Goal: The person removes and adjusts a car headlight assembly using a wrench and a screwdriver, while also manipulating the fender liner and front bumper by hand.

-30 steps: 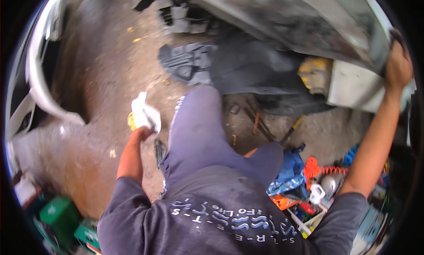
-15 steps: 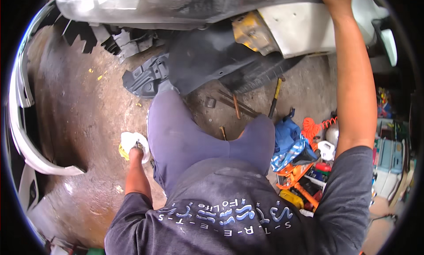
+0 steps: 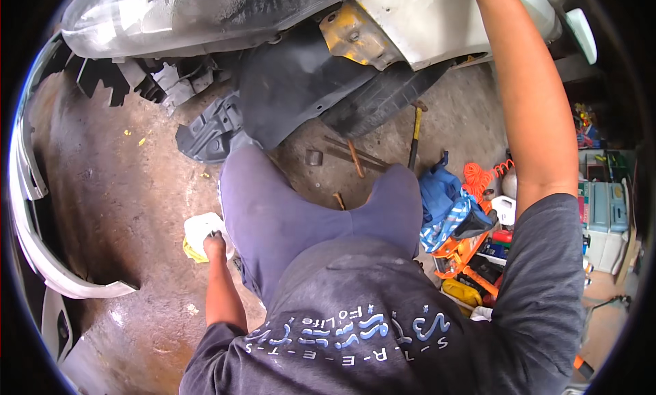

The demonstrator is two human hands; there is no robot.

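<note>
Low at my left side, my left hand (image 3: 214, 245) has its fingers closed, with a small dark bit showing at their tips; what they hold cannot be made out. Just beyond it lies a white, rounded thing (image 3: 199, 229), maybe a tub or crumpled plastic, with a yellow cloth (image 3: 195, 252) under its edge. My right forearm (image 3: 526, 80) stretches up to the white car body panel (image 3: 444, 22). The hand itself is cut off by the top edge, so its fingers do not show. A yellow-patched metal bracket (image 3: 359, 34) sticks out beside the panel.
A grey bumper (image 3: 171, 26) spans the top, above a black plastic liner (image 3: 283, 87) and a tyre (image 3: 389, 98). A hammer (image 3: 415, 135) and rusty bars lie between my feet. On the right are a blue bag (image 3: 441, 193), orange coiled hose (image 3: 478, 178) and orange jack (image 3: 471, 258).
The view has shifted, so the car parts sit further left and higher. My right hand has slipped past the top edge. My left hand stays by the white thing.
</note>
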